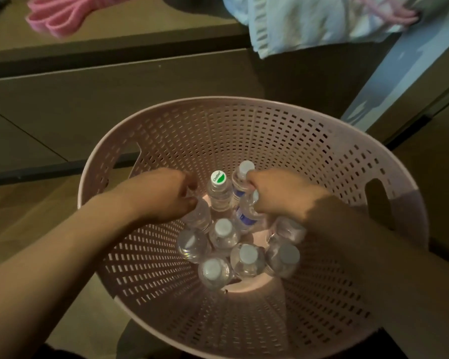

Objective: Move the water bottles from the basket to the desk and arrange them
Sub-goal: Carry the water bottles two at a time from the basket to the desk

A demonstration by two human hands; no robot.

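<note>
While both reach into basket (322, 156), left hand (163, 195) grips bottle (198, 216), right hand (275, 195) two bottlenecks (240, 182).

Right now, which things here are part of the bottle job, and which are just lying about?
Job: water bottles standing in the pink basket; desk; left hand and right hand, each gripping a bottle.
Lying about: pink hangers; pale cloth on the desk.

You're in a home, a bedroom or laundry corner by the look: pink hangers (53, 15) on the desk (140, 29) beyond your hands, folded cloth (309, 19) past your right, laundry basket (244, 120) under them.
</note>
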